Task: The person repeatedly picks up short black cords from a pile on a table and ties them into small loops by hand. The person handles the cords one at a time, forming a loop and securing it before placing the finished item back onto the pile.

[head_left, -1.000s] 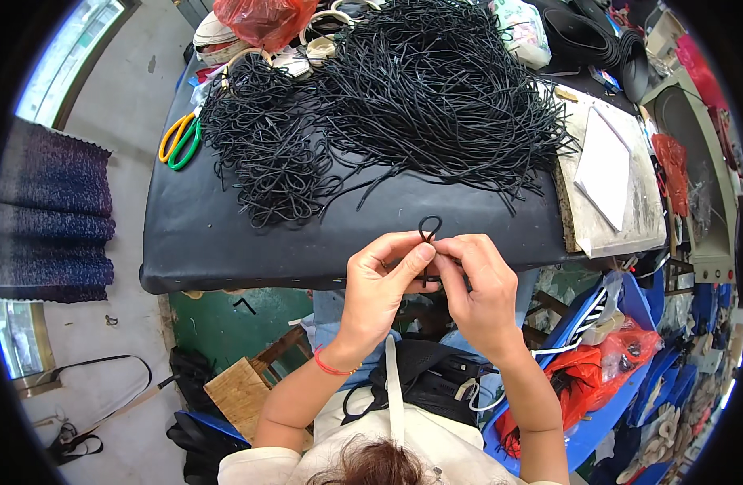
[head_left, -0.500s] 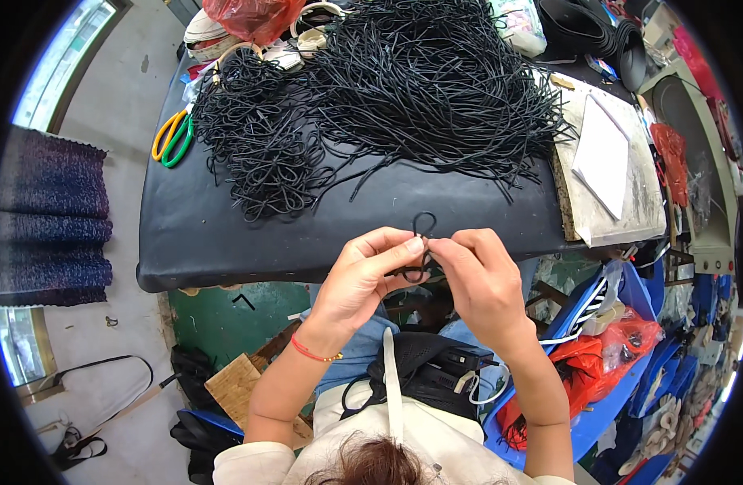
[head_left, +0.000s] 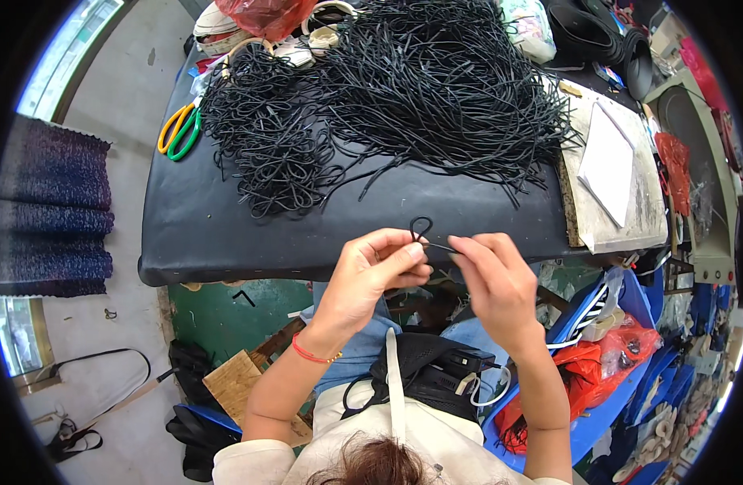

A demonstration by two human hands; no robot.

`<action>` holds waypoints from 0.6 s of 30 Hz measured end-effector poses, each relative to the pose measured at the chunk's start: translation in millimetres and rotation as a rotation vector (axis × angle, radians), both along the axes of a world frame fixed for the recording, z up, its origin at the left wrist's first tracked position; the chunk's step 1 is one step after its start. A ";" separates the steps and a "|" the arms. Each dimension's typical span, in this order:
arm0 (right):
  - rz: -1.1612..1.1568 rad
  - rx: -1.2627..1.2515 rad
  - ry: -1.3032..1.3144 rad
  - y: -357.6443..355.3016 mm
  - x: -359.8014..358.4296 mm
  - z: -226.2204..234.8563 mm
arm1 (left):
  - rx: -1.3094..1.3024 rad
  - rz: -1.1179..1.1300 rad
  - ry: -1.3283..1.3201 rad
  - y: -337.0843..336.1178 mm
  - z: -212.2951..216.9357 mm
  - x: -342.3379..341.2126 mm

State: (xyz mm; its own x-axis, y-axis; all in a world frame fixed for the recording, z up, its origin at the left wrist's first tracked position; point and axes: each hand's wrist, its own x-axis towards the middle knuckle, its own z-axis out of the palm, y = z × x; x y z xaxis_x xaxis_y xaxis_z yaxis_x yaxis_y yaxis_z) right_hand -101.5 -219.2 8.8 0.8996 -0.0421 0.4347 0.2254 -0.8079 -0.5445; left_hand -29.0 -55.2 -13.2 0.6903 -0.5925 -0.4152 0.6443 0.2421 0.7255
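Note:
My left hand (head_left: 370, 273) and my right hand (head_left: 494, 279) meet at the near edge of a black-topped table (head_left: 202, 234). Between their fingertips they pinch one short black cord (head_left: 422, 231), whose small loop stands up above my left thumb. My right fingers hold the cord's free end just to the right of the loop. A red band sits on my left wrist. Beyond my hands lie a big heap of straight black cords (head_left: 444, 89) and, to its left, a smaller heap of looped cords (head_left: 266, 137).
Yellow and green scissors (head_left: 177, 129) lie at the table's left end. A grey board with white paper (head_left: 610, 166) sits at the right. A red plastic bag (head_left: 266, 14) and tape rolls are at the far edge. Blue crates and red bags crowd the floor on the right.
My hands have drawn slightly apart along the cord. The loop remains pinched above my left thumb, and my right fingers now pull its end out to the right.

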 end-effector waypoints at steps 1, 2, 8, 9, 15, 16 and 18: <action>-0.023 -0.044 0.019 -3.6 -4.4 1.9 | 0.071 0.008 -0.108 0.0 -1.2 0.9; 0.010 -0.126 0.023 -5.6 -10.2 8.0 | 0.141 0.007 -0.215 -2.5 -3.5 1.1; 0.076 0.066 0.006 -19.1 20.6 18.8 | 0.075 -0.183 -0.514 -0.3 4.2 -11.5; 0.022 0.206 0.120 -22.6 22.2 15.1 | 0.008 -0.174 -0.387 0.2 5.7 -10.1; 0.056 0.416 0.239 4.2 -6.6 2.3 | -0.085 -0.153 -0.183 -0.9 5.3 -0.9; 0.029 0.520 0.314 8.1 -11.8 3.6 | -0.036 -0.123 -0.176 -0.6 6.5 -0.7; -0.027 0.724 0.458 13.4 -20.8 7.3 | -0.016 -0.142 -0.187 -1.6 3.2 -2.2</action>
